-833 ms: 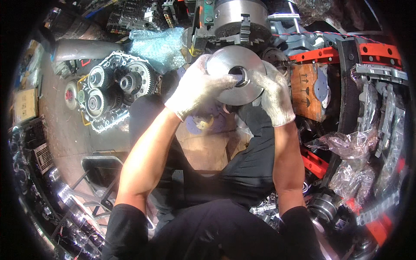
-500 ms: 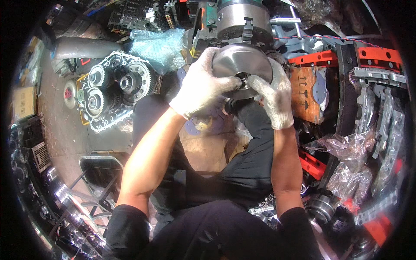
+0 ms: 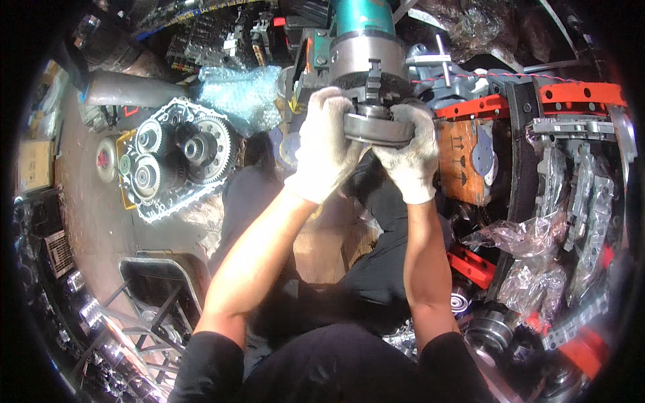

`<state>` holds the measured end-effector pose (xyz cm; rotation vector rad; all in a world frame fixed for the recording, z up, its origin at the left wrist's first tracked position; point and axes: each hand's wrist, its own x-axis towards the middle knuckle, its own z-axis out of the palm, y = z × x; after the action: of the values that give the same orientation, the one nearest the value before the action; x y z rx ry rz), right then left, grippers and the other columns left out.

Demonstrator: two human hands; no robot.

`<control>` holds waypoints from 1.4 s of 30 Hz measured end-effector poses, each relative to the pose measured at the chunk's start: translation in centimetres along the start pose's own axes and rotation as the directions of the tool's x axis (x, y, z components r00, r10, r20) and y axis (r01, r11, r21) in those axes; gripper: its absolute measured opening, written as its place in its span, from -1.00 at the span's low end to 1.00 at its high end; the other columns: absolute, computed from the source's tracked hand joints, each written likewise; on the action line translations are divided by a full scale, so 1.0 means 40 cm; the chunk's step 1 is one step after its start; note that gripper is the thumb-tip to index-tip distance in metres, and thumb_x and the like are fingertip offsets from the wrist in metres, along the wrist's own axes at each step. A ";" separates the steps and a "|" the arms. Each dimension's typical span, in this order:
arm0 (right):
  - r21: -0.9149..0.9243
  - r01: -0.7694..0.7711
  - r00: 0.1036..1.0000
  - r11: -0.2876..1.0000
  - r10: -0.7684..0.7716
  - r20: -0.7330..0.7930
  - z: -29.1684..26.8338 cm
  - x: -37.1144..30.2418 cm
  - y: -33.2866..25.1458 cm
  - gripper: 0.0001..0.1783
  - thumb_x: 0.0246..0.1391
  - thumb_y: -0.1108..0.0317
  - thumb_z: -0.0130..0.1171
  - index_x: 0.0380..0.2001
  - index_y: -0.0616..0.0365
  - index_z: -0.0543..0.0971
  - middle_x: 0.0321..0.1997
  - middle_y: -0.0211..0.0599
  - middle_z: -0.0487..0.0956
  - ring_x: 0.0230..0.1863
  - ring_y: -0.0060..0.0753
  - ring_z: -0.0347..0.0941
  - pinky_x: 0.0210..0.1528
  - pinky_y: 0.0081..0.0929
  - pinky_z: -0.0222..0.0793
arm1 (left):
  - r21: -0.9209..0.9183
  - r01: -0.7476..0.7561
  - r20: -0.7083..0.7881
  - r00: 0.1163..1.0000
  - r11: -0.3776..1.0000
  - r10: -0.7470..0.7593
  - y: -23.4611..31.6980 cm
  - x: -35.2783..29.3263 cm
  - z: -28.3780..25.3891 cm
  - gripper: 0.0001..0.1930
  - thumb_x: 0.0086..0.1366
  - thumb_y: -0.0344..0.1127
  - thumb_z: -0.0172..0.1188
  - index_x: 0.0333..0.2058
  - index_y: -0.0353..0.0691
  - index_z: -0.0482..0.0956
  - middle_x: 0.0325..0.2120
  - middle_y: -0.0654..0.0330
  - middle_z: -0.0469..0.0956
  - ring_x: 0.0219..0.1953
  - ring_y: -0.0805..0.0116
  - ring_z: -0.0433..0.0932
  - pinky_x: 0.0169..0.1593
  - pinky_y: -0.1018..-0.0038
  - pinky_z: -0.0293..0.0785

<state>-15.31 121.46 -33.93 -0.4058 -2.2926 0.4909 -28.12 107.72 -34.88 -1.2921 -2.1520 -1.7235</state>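
Note:
Between my two white-gloved hands is a round steel disc (image 3: 379, 133) with a thick rim and a raised hub, now seen nearly edge-on. My left hand (image 3: 324, 144) grips its left edge with fingers curled round it. On the other side my right hand (image 3: 411, 154) is wrapped round the right edge. Just beyond the disc stands a steel chuck (image 3: 366, 59) on a green cylindrical body (image 3: 365, 17). One stepped jaw (image 3: 373, 84) reaches down to the disc's hub; whether they touch I cannot tell.
A gear housing (image 3: 176, 161) with several toothed gears lies at the left, near a bubble-wrapped bundle (image 3: 238, 94). At the right are a cardboard box (image 3: 458, 185), red perforated bars (image 3: 581, 94) and plastic-wrapped metal parts (image 3: 551, 181). A metal-framed stool (image 3: 161, 275) stands lower left.
The disc has tilted from showing its broad face to nearly edge-on, facing the chuck. Both hands have shifted grip to its sides, thumbs away from the centre. The view has shifted slightly.

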 end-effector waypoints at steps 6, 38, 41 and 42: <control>0.054 -0.109 0.993 0.993 0.106 0.042 0.007 -0.002 0.009 -0.28 -0.25 0.32 0.70 0.04 0.11 0.58 0.05 -0.12 0.64 0.11 0.04 0.61 0.16 -0.10 0.58 | -0.002 0.060 -0.011 0.998 0.998 -0.060 0.005 -0.002 -0.006 -0.41 -0.05 -0.59 0.47 0.02 -0.23 0.51 0.05 -0.11 0.52 0.03 -0.19 0.62 0.08 0.12 0.61; 0.020 -0.256 0.966 0.966 0.255 0.044 -0.003 0.022 0.008 -0.21 -0.24 0.33 0.69 0.14 0.14 0.58 0.08 -0.19 0.68 0.08 -0.18 0.66 0.19 -0.29 0.58 | -0.255 0.718 0.223 0.696 0.648 -0.683 0.034 0.000 0.018 -0.13 0.09 -0.07 0.66 0.31 -0.19 0.44 0.12 -0.11 0.65 0.15 0.00 0.68 0.22 0.19 0.60; 0.019 -0.331 0.936 0.943 0.326 0.132 0.001 0.013 0.020 -0.10 -0.26 0.29 0.74 0.21 0.15 0.52 0.15 -0.15 0.65 0.16 -0.20 0.61 0.25 -0.25 0.54 | -0.248 0.708 0.174 0.704 0.661 -0.688 0.032 0.001 0.032 -0.18 0.12 -0.11 0.64 0.30 -0.21 0.45 0.09 -0.09 0.67 0.12 0.02 0.69 0.20 0.21 0.60; 0.045 -0.224 0.972 0.974 0.219 0.088 -0.002 0.012 0.024 -0.06 -0.26 0.28 0.75 0.24 0.16 0.50 0.16 -0.13 0.64 0.19 -0.18 0.59 0.27 -0.22 0.53 | -0.235 0.697 0.158 0.715 0.677 -0.681 0.032 0.000 0.036 -0.20 0.13 -0.14 0.63 0.29 -0.22 0.46 0.08 -0.09 0.67 0.11 0.03 0.69 0.20 0.21 0.60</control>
<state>-15.45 122.51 -34.04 -0.6291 -2.3192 0.6918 -26.69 108.94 -34.41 -0.5461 -2.7377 -2.3419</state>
